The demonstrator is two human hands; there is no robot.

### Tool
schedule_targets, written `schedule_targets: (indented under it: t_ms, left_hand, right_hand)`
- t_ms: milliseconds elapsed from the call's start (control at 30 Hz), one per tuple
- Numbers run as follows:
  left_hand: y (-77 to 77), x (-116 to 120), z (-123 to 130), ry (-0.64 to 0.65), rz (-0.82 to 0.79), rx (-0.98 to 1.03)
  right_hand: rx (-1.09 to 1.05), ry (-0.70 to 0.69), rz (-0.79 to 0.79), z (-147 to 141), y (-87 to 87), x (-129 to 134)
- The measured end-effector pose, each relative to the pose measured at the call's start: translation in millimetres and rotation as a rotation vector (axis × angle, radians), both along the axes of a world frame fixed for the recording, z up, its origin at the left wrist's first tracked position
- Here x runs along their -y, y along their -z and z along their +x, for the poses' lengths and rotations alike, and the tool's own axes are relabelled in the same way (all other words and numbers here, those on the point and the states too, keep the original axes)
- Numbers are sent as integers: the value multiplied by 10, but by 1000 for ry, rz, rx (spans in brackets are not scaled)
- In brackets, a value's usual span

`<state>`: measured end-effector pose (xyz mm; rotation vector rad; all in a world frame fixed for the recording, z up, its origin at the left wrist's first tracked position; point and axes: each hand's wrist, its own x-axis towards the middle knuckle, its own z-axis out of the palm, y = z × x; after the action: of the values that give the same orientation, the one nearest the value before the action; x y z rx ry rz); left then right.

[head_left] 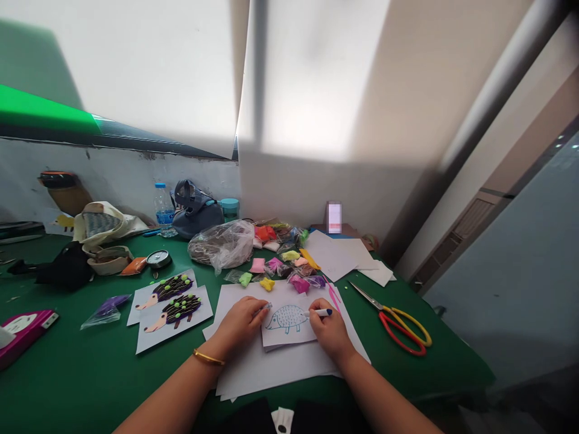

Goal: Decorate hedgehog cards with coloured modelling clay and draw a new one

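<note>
Right hand (329, 325): fingers clamped on pen (323, 313), tip at right end of a hedgehog drawing (289, 317). Left hand (244, 316): at left edge of the drawing's card, finger and thumb pinched on a small bluish item (268, 306), identity unclear. Drawing lies between both hands, on paper sheets (253, 371) at near middle of green table (172, 386). Far side of sheets: clay packets (257, 265), mixed colours. Left: two decorated hedgehog cards (181, 333), overlapping. Right: scissors (398, 325), blades parted slightly, pointing far left.
</note>
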<state>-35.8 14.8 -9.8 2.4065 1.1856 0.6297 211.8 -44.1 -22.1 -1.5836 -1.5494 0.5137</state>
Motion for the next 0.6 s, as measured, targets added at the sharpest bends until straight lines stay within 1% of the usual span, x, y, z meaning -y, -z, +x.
schedule_targets:
  t_ms: [100,267,433,600]
  left_hand:
    - [19,-14,-8,3,2,-13]
    - [52,-36,-13,3,5,-10]
    - [34,-21,-10,5,6,-10]
    - [9,1,-14,-1,6,12]
  right_hand:
    - [-9,19,4,0,-2,0]
    - [11,3,-10,-11,-12,5]
    - [13,13,-12,-6,13,-2]
    - [-6,36,34,25,45,-7]
